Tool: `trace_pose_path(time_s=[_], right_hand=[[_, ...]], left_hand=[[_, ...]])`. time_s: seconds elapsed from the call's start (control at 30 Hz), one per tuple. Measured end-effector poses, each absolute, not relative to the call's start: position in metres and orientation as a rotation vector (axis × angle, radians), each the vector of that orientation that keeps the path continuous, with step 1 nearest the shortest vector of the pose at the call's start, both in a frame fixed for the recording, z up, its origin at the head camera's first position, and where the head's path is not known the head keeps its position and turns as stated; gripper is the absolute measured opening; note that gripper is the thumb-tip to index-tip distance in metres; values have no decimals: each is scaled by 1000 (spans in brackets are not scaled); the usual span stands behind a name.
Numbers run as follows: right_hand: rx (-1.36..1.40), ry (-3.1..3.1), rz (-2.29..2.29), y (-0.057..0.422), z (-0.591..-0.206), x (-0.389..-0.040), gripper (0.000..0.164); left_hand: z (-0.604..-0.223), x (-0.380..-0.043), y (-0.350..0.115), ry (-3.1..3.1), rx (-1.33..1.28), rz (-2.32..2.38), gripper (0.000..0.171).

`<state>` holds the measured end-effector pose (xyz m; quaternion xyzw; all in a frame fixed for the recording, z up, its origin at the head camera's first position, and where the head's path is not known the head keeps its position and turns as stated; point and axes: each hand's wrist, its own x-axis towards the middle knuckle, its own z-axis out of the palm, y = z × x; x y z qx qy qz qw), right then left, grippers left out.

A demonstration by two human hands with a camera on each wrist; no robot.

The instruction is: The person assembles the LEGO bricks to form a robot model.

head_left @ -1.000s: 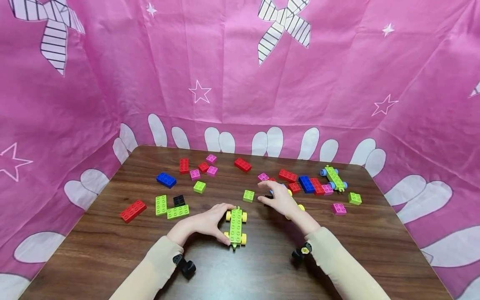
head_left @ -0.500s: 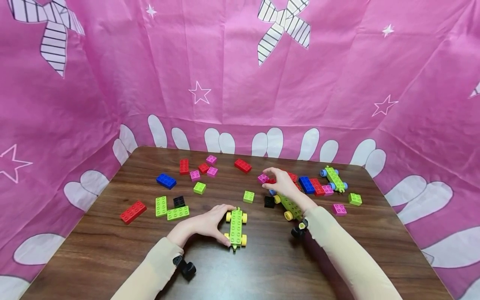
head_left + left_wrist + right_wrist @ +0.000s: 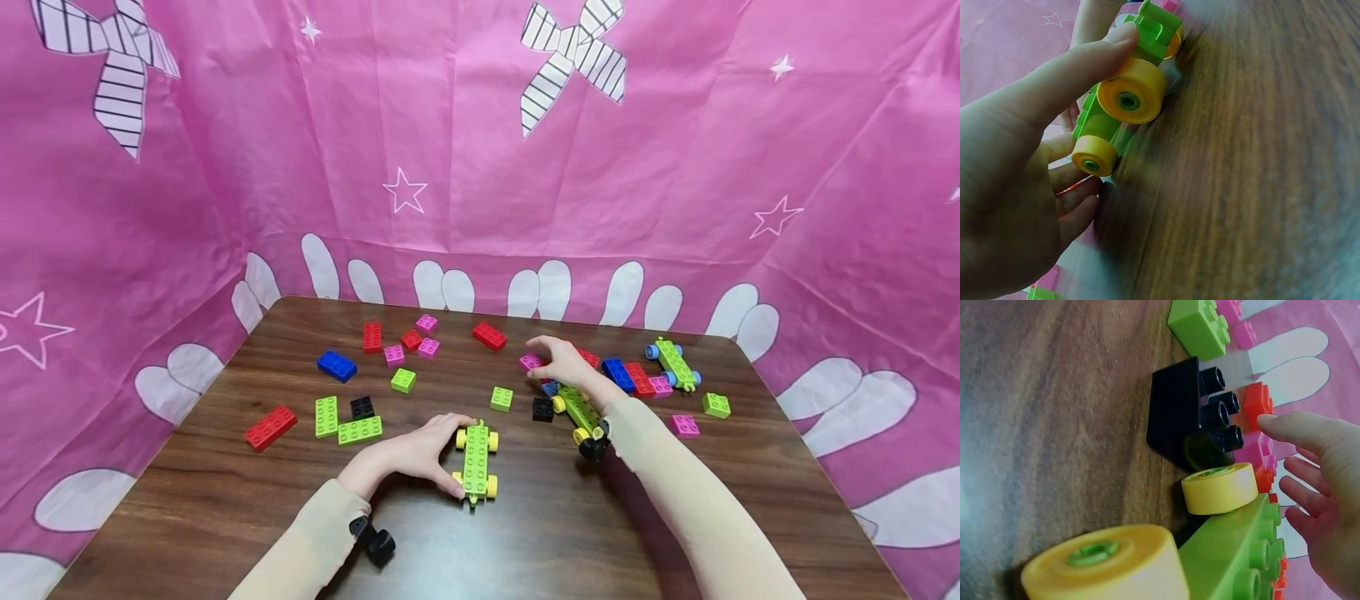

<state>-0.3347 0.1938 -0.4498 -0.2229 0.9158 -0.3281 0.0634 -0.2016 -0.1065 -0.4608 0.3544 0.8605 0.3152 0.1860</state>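
Observation:
My left hand (image 3: 420, 452) holds a lime-green toy car base (image 3: 476, 462) with yellow wheels, which stands on the table. Its thumb (image 3: 1094, 56) is at the near end and its fingers are toward the far end. My right hand (image 3: 566, 364) is over the table with fingers loosely bent and nothing between them. Below it stands a second lime-green car base (image 3: 579, 408), also with yellow wheels. A black brick (image 3: 543, 409) sits beside that base's wheel, its studs clear in the right wrist view. The right fingertips are close to a pink brick (image 3: 529, 362), partly over it in the head view.
At the back right stands a green car base (image 3: 675, 363) with blue wheels, near a blue brick (image 3: 618, 375) and a red brick (image 3: 640, 380). Several more bricks lie at left, including a long red brick (image 3: 271, 428). Pink curtain (image 3: 480, 167) surrounds the wooden table.
My right hand has moved up and away over the second car base, toward the pink brick, uncovering the base and the black brick. My left hand stays on its car base.

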Motion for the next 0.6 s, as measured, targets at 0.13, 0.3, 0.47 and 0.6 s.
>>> trace_pose_path(time_s=[0.13, 0.3, 0.47, 0.6], right_hand=[[-689, 2745, -962, 194, -451, -338, 60], [-714, 2734, -911, 195, -453, -341, 59], [-708, 2745, -869, 194, -455, -342, 52], [-686, 2752, -879, 192, -456, -343, 47]], left_hand=[[-462, -202, -107, 2428, 978, 878, 97], [-463, -202, -107, 2425, 973, 880, 97], [-462, -201, -107, 2417, 974, 883, 96], [-462, -202, -108, 2423, 973, 881, 96]])
